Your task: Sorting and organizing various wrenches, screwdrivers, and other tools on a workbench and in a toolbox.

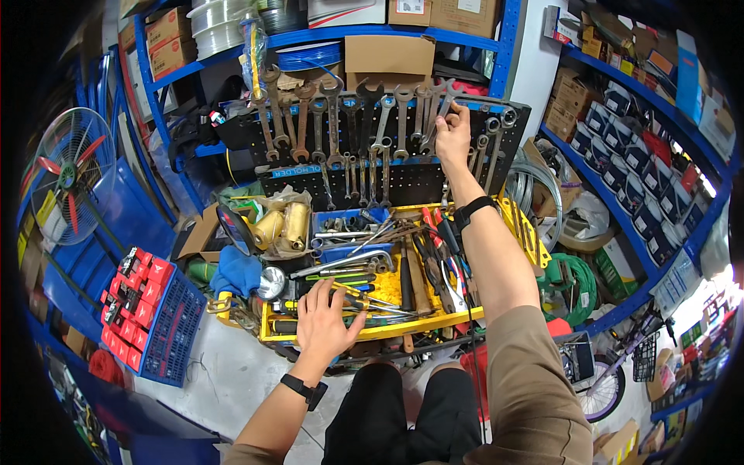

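Observation:
My right hand (453,146) is raised to the right part of a black perforated tool board (267,186), its fingers curled and closed at an open-ended wrench (449,87). The hand partly covers that wrench. More wrenches (332,124) of many sizes hang in rows across the board. Below it stands a yellow tool tray (387,328) full of hand tools. Over its front left part lies my left hand (327,319), palm down with fingers spread, above screwdrivers and holding nothing. Hammers (416,283) and red-handled pliers (431,248) lie in the tray's middle and right.
A blue bin (349,253) of sockets sits behind the tray's tools. To the left are a blue crate (174,341) of red boxes and a standing fan (74,174). Blue shelves (318,34) rise behind. On the right lie a green hose coil (570,291) and wire coils (535,186).

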Tool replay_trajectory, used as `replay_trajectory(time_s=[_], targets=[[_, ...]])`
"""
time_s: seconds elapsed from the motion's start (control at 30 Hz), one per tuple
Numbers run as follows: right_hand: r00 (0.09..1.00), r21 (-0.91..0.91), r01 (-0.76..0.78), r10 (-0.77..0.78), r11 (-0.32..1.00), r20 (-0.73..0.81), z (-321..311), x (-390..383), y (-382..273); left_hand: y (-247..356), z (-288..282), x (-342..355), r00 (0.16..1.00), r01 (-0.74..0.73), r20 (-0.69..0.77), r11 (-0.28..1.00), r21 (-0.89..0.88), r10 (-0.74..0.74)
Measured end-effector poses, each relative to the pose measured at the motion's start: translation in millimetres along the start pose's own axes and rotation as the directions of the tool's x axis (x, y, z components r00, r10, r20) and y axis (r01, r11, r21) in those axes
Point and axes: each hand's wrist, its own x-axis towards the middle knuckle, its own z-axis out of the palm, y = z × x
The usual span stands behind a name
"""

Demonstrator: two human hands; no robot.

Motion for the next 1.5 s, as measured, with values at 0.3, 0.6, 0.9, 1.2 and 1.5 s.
replay_trajectory(time_s=[0.3,0.6,0.9,1.2,1.5], targets=[[0.995,-0.276,0.102,-0.094,0.956,0.044,-4.7,-9.4,-39.3,-1.2,-0.3,-1.8,1.0,-0.002,-0.017,1.0,-0.004,0.001],[0.981,-0.351,0.187,-0.155,0.917,0.118,-21.7,0.2,-18.4,-2.5,-1.0,-1.0,1.0,0.0,-0.01,1.0,0.001,0.0],[0.988,-0.272,0.129,-0.146,0.954,-0.045,-9.6,-4.0,-29.7,-0.1,-3.3,-1.5,1.0,0.006,-0.004,1.0,0.015,-0.006],[0.973,-0.329,0.144,-0.193,0.933,-0.124,-12.8,-10.7,-34.2,1.2,1.2,0.9,1.0,-0.01,0.009,1.0,0.017,0.01],[0.892,-0.624,0.403,-0.44,0.67,0.104,2.3,-27.6,-52.6,3.7,-1.3,2.0,1.0,-0.008,0.013,1.0,0.023,0.008]])
